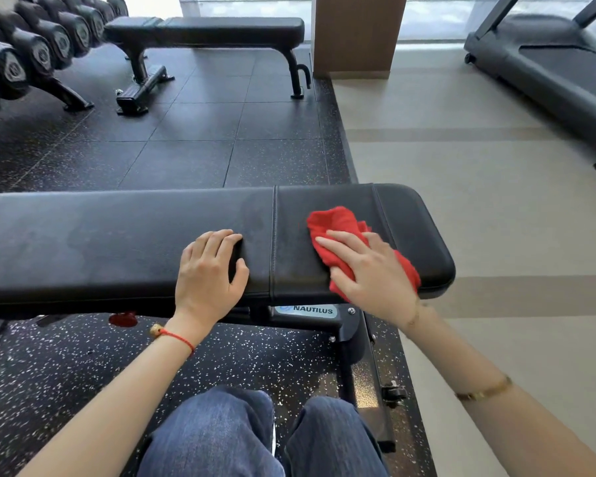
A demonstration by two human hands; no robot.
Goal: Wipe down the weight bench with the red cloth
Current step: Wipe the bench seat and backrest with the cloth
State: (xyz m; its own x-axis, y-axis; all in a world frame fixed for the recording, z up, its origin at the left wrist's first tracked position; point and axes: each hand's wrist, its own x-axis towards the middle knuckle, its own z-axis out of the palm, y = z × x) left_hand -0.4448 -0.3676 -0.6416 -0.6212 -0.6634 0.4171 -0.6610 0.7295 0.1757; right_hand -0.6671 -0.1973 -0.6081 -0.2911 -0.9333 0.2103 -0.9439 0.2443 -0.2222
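Hands flat: right hand presses red cloth on weight bench; left hand holds nothing.

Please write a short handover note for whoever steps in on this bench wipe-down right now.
Right hand: flat, fingers straight, pressing the red cloth onto the short pad at the right end of the weight bench.
Left hand: rests on the long pad just left of the seam, fingers loosely curled, holding nothing.
Done: cannot say for certain; the long pad shows faint smears near the seam.
Left: probably finish the right end, then work leftward along the long pad; the edges may need a pass as well.
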